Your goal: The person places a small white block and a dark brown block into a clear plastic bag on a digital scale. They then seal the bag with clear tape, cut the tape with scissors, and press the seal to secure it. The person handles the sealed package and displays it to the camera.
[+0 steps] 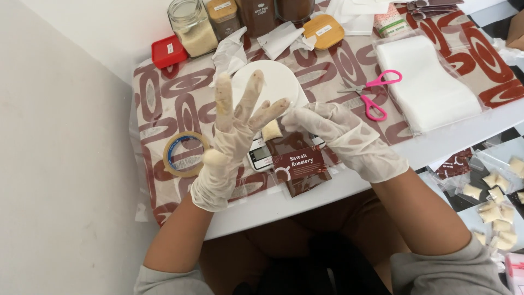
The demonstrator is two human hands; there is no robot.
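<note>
Both hands wear thin white gloves. My left hand (pixel 232 131) is raised over the table with its fingers spread and the fingertips dusted yellowish. My right hand (pixel 344 139) reaches across and pinches the glove tip of the left hand's outermost finger. Just under the hands lie a small cream filter pouch (pixel 271 131), a small digital scale (pixel 260 157) with a round white plate (pixel 275 82) on it, and a dark brown sachet (pixel 301 165) with a white label.
Pink-handled scissors (pixel 376 94) and a clear pack of white filter bags (pixel 428 82) lie to the right. A tape roll (pixel 183 154) sits left. Jars (pixel 192 24), a red lid (pixel 168 50) and a wooden lid (pixel 324 30) line the back. Small pouches (pixel 494 205) lie on the floor right.
</note>
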